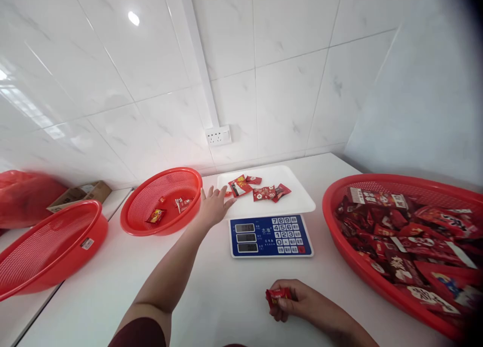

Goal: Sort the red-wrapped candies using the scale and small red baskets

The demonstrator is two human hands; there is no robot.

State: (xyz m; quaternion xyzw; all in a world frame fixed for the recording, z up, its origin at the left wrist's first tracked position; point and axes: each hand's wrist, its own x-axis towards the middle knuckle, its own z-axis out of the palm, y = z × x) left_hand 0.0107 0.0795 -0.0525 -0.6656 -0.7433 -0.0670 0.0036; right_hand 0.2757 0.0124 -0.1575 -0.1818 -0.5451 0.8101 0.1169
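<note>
My left hand point(215, 206) reaches over the left edge of the white scale tray point(298, 201), fingers spread. Close to its fingertips lies a red snack packet point(240, 185); part of a small red piece shows by the fingers. Further right on the tray sit a patterned red packet point(264, 193) and smaller red ones. In front of the tray is the scale's blue keypad panel point(271, 236) with its displays. My right hand point(292, 301) is above the near tabletop, its fingers closed around a small red wrapped snack point(277, 297).
At right, a large red basket point(332, 226) is heaped with red snack packets. Left of the scale, a red basket point(130, 213) holds a few packets. Another red basket point(75, 259), a cardboard box point(81, 196) and a red bag point(30, 198) are farther left. A socket point(218, 135) is on the tiled wall.
</note>
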